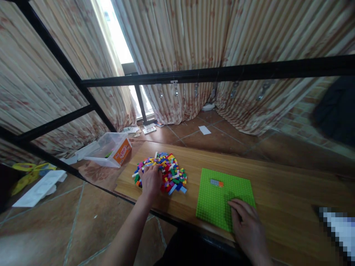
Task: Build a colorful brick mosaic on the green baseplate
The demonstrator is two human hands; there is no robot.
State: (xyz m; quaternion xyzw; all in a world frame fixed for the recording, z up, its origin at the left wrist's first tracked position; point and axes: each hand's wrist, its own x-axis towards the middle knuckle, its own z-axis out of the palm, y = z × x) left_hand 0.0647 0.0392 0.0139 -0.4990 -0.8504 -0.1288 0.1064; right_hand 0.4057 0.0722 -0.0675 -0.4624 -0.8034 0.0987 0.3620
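My left hand (151,180) reaches into a heap of small colourful toy bricks (175,173) on the wooden table. Its fingers are bent and apart over the bricks, and the tips are partly hidden among them. Right of the heap lies a square green studded baseplate (213,203). Near its far left corner a grey brick (214,182) and an orange brick (221,184) sit end to end on the studs. My right hand (248,223) rests over the plate's near right part, thumb and fingertips close together; whether anything is between them is hidden.
The bench-like wooden table (288,199) runs across the view. Left of the heap stands a clear plastic box (111,147) with an orange label. A black metal frame (194,75) crosses behind the table. A white paper (204,130) lies on the tiled floor.
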